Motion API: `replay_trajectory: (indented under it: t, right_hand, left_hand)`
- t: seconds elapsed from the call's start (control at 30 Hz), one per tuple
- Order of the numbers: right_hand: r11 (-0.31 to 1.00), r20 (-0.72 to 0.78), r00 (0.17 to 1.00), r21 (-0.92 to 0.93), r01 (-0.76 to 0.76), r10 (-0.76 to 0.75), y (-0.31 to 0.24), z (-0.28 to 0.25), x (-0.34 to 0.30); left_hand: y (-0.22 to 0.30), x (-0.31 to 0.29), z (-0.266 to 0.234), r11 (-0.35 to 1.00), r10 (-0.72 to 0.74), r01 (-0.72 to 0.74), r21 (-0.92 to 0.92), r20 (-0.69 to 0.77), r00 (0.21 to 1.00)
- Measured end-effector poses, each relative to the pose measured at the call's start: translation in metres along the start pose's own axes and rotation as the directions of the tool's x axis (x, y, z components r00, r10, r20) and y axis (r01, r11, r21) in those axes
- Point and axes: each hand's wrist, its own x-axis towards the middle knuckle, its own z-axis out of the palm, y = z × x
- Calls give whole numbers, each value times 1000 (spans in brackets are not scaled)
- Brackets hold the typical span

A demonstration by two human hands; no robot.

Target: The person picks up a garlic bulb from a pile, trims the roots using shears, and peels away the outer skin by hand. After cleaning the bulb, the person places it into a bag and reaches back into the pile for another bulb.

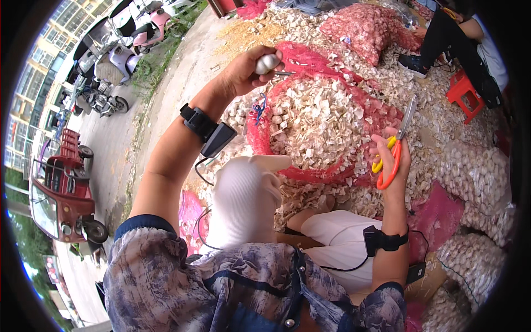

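My left hand [241, 72], raised at the upper middle, is closed around a whitish garlic bulb [267, 63]. My right hand [406, 164] grips a pair of scissors [403, 128] by its orange and yellow handles, with the blades pointing up and away from me. Between the hands lies an open red mesh sack [259, 138], its rim spread around a heap of pale garlic skins and stem bits [318, 122]. Several bulbs lie by its left rim. A thin dark rod shows just beyond my left fingers; I cannot tell what it belongs to.
A white ribbed glove-like cloth [240, 199] stands near my left knee. Filled mesh sacks of garlic [470, 260] are stacked at right. A full red sack [368, 30] lies at the back. Another person sits near a red stool [464, 95]. A red three-wheeler [63, 193] and scooters stand left.
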Motion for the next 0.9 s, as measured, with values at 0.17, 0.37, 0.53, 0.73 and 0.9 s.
replay_trajectory:
  t: [0.17,0.37,0.53,0.73,0.9]
  right_hand:
    - [987,10,987,25,-160,160,18,7,5]
    - [956,-20,956,-8,-292,292,31,12,9]
    - [933,-34,932,-15,-361,360,44,20,15]
    - [877,-13,879,-66,-476,476,61,24,10]
    - [860,-16,866,-103,-499,500,71,15,10]
  left_hand:
    - [-123,-44,-130,904,-427,353,-240,-475,770]
    - [-209,-56,-196,874,-457,-94,-477,-872,173]
    - [-238,-12,-181,947,-304,127,-295,-695,651]
    - [-305,68,-153,538,-144,154,829,-90,986]
    - [-365,64,-144,8,-121,77,997,-76,990]
